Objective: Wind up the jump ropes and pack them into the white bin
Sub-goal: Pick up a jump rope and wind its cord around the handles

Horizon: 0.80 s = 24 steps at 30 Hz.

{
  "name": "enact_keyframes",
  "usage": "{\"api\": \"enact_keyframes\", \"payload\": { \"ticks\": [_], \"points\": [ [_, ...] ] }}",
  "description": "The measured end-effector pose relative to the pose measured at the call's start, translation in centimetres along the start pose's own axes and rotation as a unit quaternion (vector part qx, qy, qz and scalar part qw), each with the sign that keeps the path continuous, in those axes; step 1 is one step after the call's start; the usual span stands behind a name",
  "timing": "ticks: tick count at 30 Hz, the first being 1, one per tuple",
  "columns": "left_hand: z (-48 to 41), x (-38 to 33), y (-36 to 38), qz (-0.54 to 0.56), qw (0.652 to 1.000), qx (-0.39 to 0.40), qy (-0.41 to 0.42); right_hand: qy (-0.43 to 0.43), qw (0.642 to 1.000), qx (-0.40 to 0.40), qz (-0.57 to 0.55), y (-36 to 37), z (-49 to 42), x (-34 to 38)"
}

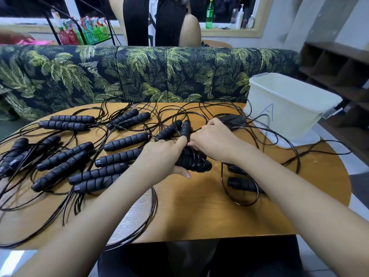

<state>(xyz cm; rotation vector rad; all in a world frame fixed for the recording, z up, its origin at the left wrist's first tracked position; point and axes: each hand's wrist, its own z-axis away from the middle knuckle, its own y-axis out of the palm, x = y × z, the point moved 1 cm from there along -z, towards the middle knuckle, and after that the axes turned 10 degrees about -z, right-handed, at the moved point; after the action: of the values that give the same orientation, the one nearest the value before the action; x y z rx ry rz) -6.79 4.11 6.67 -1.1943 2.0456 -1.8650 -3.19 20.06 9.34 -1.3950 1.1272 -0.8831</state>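
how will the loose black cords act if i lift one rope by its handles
The cords hold wide smooth loops instead of lying limp, so probably springy, apt to uncoil. They overlap across the table, so one would likely drag its neighbours. The ribbed handles look like foam: probably grippy and light.

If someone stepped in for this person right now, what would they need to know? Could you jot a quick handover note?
Left hand: grips the bundle, a pair of handles with cord wound round them, just over the table.
Right hand: pinches the bundle's top end.
White bin: far right on the table; no rope visible inside, bottom hidden.
Done: this one rope partly wound.
Left: finish it, bin it, then wind the many loose jump ropes spread across the table.
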Motion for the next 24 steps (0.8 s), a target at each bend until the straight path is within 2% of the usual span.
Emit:
{"api": "enact_keyframes", "payload": {
  "ticks": [4,6,9,10,14,18,20,21,24],
  "points": [
    [-0.6,-0.7,0.5,0.003,0.999,-0.005,-0.05,0.055,0.998,-0.019,-0.018,-0.3,0.4,1.4],
    [-0.5,-0.4,0.8,0.093,0.99,-0.022,-0.1,0.078,0.994,-0.068,-0.038,0.3,0.9,2.2],
    [-0.2,0.4,0.9,0.274,0.948,-0.037,-0.16,0.085,0.965,-0.248,-0.015,1.6,2.3,2.5],
    [-0.1,0.4,1.0,0.322,0.93,-0.044,-0.173,0.097,0.956,-0.278,-0.001,2.1,2.8,2.7],
    [-0.7,0.7,1.4,0.462,0.844,-0.08,-0.262,0.109,0.933,-0.341,0.042,3.9,4.4,4.5],
    [-1.4,-0.2,1.3,0.53,0.791,-0.077,-0.296,0.1,0.918,-0.382,0.031,5.7,4.8,4.7],
    [-1.4,-0.7,1.1,0.56,0.768,-0.076,-0.301,0.095,0.922,-0.375,0.007,5.9,4.7,4.7],
    [-1.3,-0.8,1.0,0.554,0.772,-0.079,-0.301,0.084,0.93,-0.359,-0.012,6.0,4.6,4.5],
    [-1.0,0.2,0.9,0.479,0.822,-0.091,-0.294,0.067,0.946,-0.296,-0.111,4.6,5.2,3.3]
  ]
}}
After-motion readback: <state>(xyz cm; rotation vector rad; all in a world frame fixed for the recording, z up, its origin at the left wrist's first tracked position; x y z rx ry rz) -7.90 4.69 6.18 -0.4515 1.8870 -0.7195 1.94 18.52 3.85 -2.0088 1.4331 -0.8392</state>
